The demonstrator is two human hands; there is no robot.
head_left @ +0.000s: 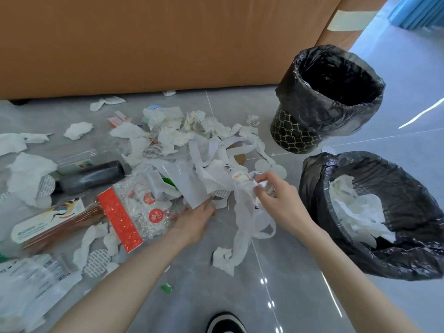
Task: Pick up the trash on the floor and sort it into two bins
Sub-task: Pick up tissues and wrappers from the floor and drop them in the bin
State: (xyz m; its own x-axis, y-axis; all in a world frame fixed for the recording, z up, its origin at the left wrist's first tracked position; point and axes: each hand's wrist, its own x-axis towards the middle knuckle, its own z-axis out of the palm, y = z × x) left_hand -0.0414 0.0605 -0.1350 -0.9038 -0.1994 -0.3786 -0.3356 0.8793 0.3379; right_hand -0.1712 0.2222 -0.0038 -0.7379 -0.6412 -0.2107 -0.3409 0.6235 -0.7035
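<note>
A heap of crumpled white tissues (173, 131), plastic wrappers and paper strips covers the grey floor. My right hand (276, 195) pinches a thin white plastic bag (245, 219) that hangs down to the floor. My left hand (194, 222) reaches under a white paper strip (194, 179), fingers stretched toward the pile. The far bin (298, 138), black with a gold pattern and a black liner, looks empty inside. The near bin (319, 179), also lined in black, holds white tissues (358, 210).
A brown cardboard wall (168, 44) stands behind the pile. At left lie a dark bottle (93, 176), a red-edged bubble-wrap packet (134, 212), a long box (50, 219) and round foil seals. My shoe (225, 323) is at the bottom edge.
</note>
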